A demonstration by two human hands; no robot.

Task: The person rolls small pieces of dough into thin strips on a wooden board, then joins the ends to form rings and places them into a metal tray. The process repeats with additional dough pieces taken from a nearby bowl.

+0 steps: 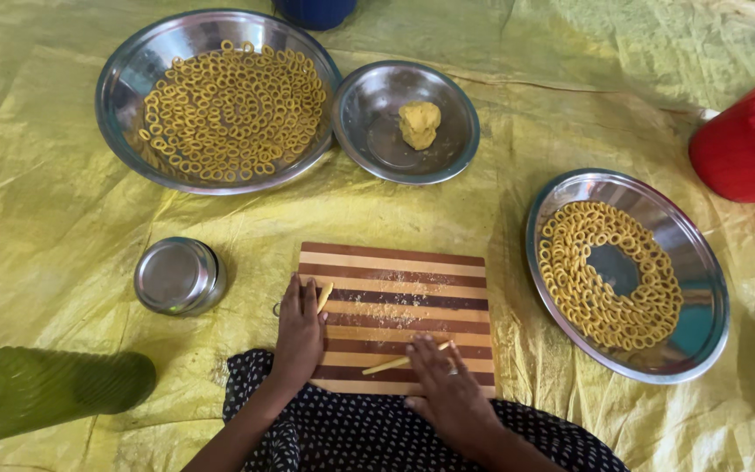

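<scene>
A thin, soft dough rope is pressed flat under the right hand, whose grip is open, fingers spread, on the striped wooden board. A shorter dough stick is touched by the fingertips of the left hand, its grip likewise open and holding nothing. Beyond the left grip, a shiny steel bowl is filled with small dough rings; a smooth dough lump is seen beside it.
</scene>
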